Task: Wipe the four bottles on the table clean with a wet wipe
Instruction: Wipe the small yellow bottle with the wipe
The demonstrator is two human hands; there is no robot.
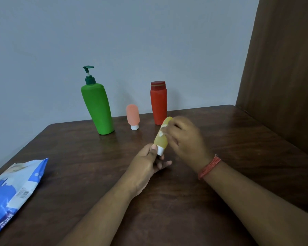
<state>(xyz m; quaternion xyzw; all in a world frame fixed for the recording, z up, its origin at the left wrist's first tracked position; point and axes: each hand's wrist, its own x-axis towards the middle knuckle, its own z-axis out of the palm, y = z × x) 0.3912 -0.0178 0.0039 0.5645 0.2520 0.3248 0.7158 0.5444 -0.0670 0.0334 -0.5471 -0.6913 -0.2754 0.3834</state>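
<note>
A small yellow bottle with a white cap is held tilted above the table, cap end down. My left hand pinches it at the cap. My right hand curls round its upper part with a bit of white wet wipe showing under the fingers; most of the wipe is hidden. Upright at the back of the table stand a tall green pump bottle, a small pink bottle on its white cap, and a red bottle with a dark red lid.
A blue and white pack of wet wipes lies at the table's left front edge. The dark wooden table meets a grey wall behind and a brown panel on the right.
</note>
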